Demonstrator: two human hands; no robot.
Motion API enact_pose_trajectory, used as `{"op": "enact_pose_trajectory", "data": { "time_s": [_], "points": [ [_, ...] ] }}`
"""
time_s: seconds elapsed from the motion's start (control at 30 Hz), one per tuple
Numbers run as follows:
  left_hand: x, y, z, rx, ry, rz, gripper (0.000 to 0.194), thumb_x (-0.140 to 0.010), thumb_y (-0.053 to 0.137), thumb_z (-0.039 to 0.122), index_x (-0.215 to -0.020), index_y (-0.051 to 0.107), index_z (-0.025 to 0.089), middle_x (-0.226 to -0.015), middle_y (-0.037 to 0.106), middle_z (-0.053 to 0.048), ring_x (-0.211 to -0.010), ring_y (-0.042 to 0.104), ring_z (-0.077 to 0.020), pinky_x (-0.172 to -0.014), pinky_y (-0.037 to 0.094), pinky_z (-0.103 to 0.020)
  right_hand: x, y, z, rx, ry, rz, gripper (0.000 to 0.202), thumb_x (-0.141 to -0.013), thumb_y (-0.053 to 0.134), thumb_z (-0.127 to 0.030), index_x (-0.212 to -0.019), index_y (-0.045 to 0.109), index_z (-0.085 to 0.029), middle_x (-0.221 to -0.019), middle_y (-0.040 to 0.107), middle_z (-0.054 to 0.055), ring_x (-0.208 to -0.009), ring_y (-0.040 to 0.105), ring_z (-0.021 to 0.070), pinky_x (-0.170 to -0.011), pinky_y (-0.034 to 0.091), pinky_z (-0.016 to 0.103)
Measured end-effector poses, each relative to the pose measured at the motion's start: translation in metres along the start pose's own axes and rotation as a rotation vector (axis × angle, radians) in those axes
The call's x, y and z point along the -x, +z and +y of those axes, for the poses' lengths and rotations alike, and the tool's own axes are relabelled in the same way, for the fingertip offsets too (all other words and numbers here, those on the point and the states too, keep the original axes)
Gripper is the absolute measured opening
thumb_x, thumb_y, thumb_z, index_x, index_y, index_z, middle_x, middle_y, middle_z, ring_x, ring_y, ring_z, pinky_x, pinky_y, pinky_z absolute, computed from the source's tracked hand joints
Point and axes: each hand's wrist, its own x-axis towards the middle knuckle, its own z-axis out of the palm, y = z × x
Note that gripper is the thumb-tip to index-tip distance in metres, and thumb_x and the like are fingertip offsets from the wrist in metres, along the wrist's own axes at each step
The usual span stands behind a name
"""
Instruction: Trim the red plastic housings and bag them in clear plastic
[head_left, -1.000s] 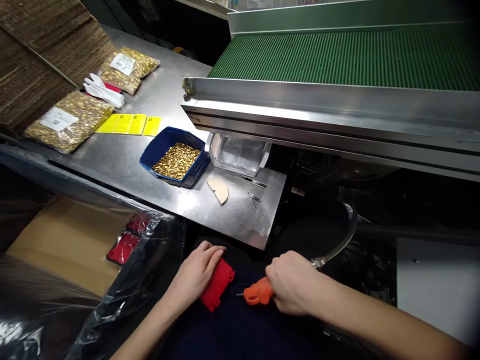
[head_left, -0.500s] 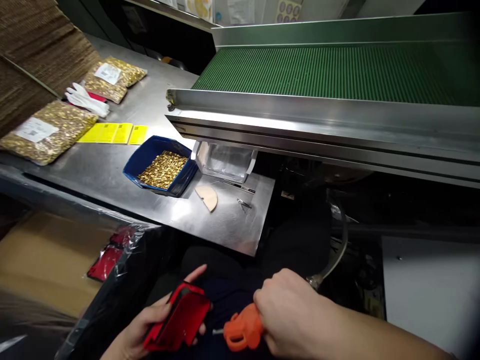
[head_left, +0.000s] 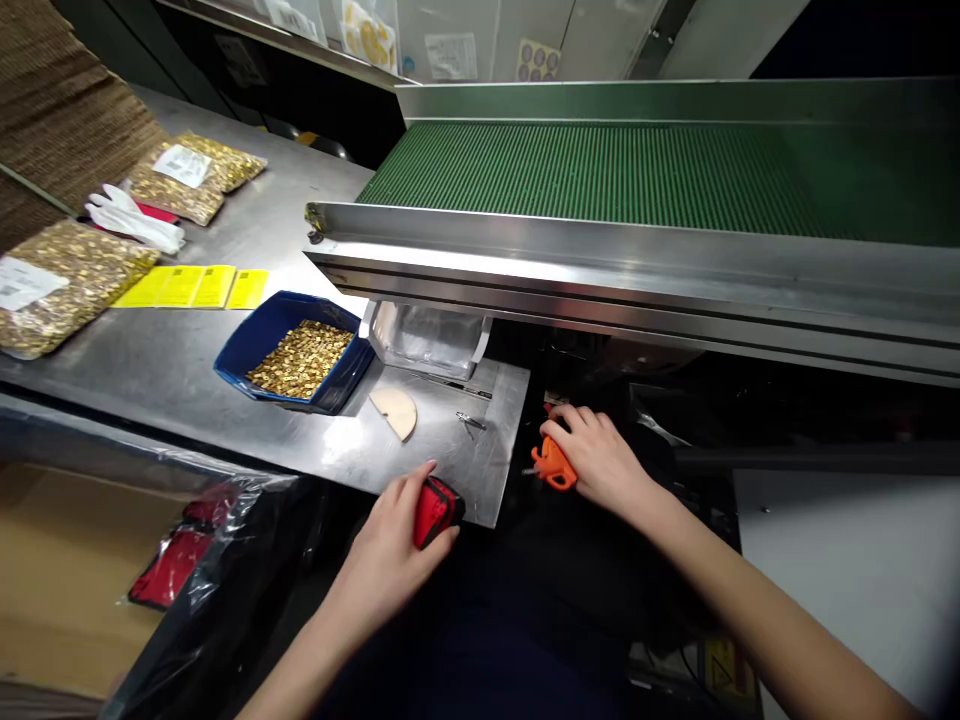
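Observation:
My left hand (head_left: 390, 545) is closed around a small red and black case (head_left: 436, 510), at the front edge of the steel table. Off the table's right corner, my right hand (head_left: 604, 462) grips an orange air blow gun (head_left: 556, 465), its short metal nozzle pointing left. On the table behind the case lie a half-round pale wooden piece (head_left: 395, 412) and a small metal clip-like item (head_left: 471, 421). Further left stands a blue bin (head_left: 244, 350) holding many small gold-coloured pieces (head_left: 304, 358).
A green ribbed conveyor belt (head_left: 585, 170) with metal side rails runs across the back right. Bags of gold pieces (head_left: 82, 275), white gloves (head_left: 135, 218) and yellow labels (head_left: 184, 287) lie at left. Below is a plastic-lined carton (head_left: 67, 570) with red cases (head_left: 171, 568).
Both hands have moved up and away from my lap, the left to the table edge with the case, the right toward the conveyor's underside with the air gun. The camera view has shifted slightly.

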Motion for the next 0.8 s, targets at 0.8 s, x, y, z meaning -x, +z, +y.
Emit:
{"op": "enact_pose_trajectory", "data": {
  "time_s": [0.8],
  "points": [
    [-0.259, -0.059, 0.027, -0.348, 0.150, 0.308, 0.028, -0.098, 0.069, 0.036, -0.116, 0.068, 0.015, -0.118, 0.072, -0.009, -0.103, 0.070, -0.0243, -0.091, 0.060, -0.046, -0.088, 0.132, 0.052, 0.209, 0.237, -0.032, 0.044, -0.104, 0.063, -0.023, -0.146, 0.052, -0.021, -0.150, 0.052, 0.014, -0.104, 0.069, 0.0224, -0.082, 0.064, 0.037]
  ]
}}
